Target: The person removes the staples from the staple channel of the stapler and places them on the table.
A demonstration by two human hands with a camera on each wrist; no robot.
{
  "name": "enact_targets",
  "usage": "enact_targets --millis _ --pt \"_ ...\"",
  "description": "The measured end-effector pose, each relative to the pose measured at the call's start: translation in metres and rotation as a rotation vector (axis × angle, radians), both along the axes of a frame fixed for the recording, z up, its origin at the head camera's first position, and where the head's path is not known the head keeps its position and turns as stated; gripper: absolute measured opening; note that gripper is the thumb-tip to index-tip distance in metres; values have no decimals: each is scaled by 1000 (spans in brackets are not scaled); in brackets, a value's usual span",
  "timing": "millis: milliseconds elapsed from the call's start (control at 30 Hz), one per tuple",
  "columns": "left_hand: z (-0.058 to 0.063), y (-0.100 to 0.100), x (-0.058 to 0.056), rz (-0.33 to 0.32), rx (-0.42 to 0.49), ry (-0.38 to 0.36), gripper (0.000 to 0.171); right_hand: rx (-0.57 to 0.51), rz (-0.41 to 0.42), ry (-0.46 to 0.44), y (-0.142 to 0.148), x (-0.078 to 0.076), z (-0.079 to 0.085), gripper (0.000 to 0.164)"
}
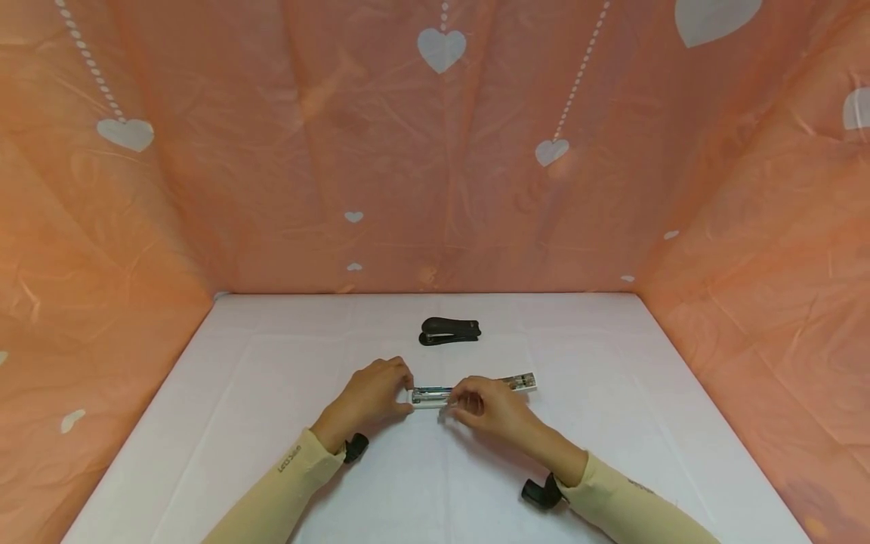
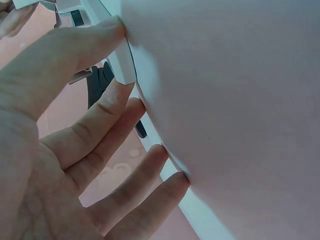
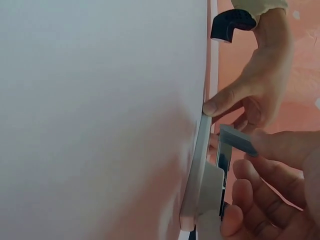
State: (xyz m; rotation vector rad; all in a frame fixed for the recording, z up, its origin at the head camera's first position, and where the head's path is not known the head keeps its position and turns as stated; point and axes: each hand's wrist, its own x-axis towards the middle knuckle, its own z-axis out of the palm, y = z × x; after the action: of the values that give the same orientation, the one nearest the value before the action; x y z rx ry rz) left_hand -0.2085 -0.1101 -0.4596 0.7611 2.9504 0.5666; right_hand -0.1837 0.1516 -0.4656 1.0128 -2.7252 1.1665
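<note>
Landmark: the white stapler, opened out long and flat on the table. Legible writing: on the left beige sleeve, at the lower left of the stapler, we read dark lettering as "Let's Slim", though it is small; lettering on the right beige sleeve is too small for us to read. We find no readable brand on the stapler.

Materials: smooth white casing, a shiny metal channel along the stapler's left part. We note the left hand at the stapler's left end, thumb and index finger nearly closed, pinching the casing; its other fingers are extended and spread. The right hand, over the stapler's middle, pinches a grey, ridged staple strip between thumb and fingertip, just beside the channel; contact we cannot tell.

Beyond the stapler lies a matte black stapler, rounded at one end. Farther behind hangs glossy, creased orange sheeting printed with white hearts and dotted strings.
</note>
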Motion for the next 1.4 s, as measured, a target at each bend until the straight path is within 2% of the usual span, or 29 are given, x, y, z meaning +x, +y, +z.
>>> enact_targets --millis 467,800,1200,1400 --pt "-1 0 -1 6 0 -9 30 23 73 -74 -10 5 -7 9" --pt "0 1 0 8 -10 -4 30 67 53 -141 -9 5 -7 9" --pt "-2 0 0 7 -11 11 30 132 57 -140 -5 7 -5 9" --pt "-1 0 -1 5 -4 11 30 202 35 -111 -6 9 -4 12"
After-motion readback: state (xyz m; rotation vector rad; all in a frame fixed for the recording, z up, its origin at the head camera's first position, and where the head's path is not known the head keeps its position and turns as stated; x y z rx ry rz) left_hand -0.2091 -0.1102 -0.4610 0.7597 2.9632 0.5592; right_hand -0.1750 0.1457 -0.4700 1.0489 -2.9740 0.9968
